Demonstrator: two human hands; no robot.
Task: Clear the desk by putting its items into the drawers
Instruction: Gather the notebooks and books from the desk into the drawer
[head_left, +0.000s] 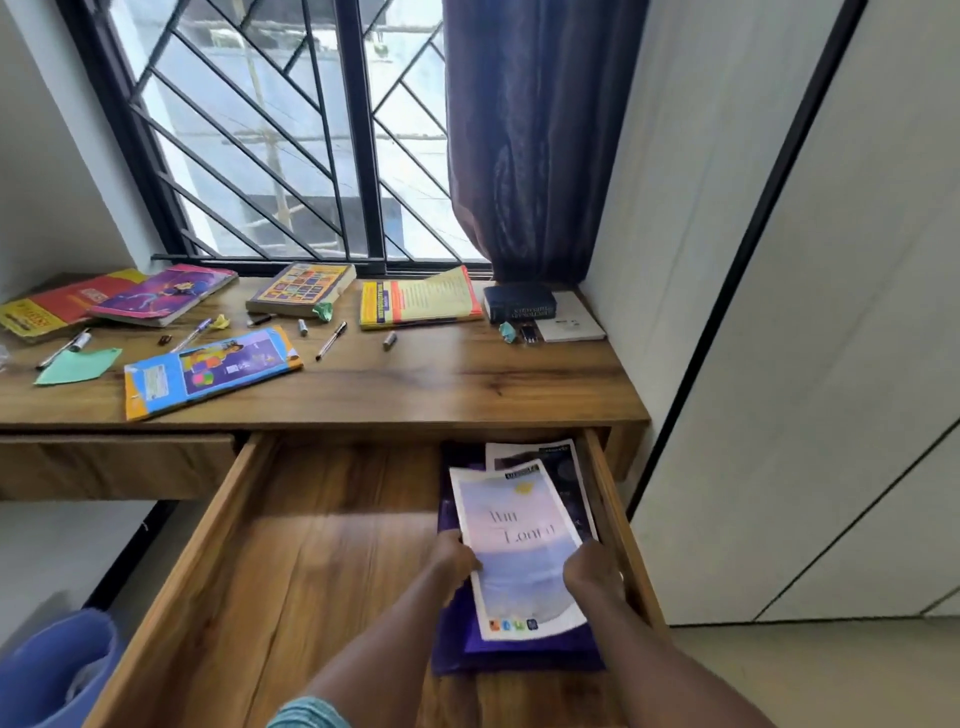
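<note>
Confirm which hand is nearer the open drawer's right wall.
Right. The right hand grips the pale booklet's right edge, beside the drawer's right wall; the left hand holds its left edge, farther inward.

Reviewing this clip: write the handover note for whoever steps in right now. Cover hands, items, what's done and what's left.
Hands: left hand and right hand each grip a side edge of the pale booklet.
Position: the booklet is over the purple folder in the open right drawer.
Done: the folder and a darker booklet are in that drawer.
Left: release the pale booklet, then clear the desk: blue-and-orange book, yellow book, dark dictionary, pen, green paper and more. The left drawer is closed.
</note>
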